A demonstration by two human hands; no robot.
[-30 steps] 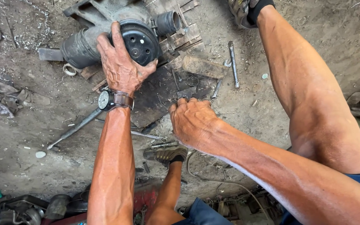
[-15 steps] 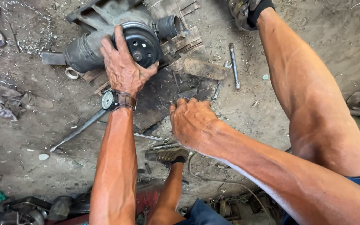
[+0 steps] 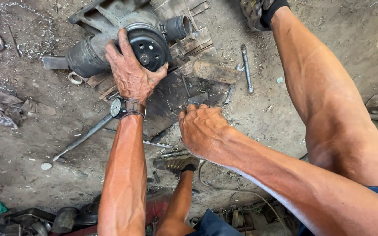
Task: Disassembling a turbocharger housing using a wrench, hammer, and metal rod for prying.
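Left hand (image 3: 131,74) clamped on greasy black round-faced pump housing (image 3: 147,46); right hand (image 3: 202,129) curled, grip unclear

pulley (image 3: 147,46): black | wristwatch (image 3: 120,107): dark face, brown strap | ground (image 3: 31,131): grey-brown
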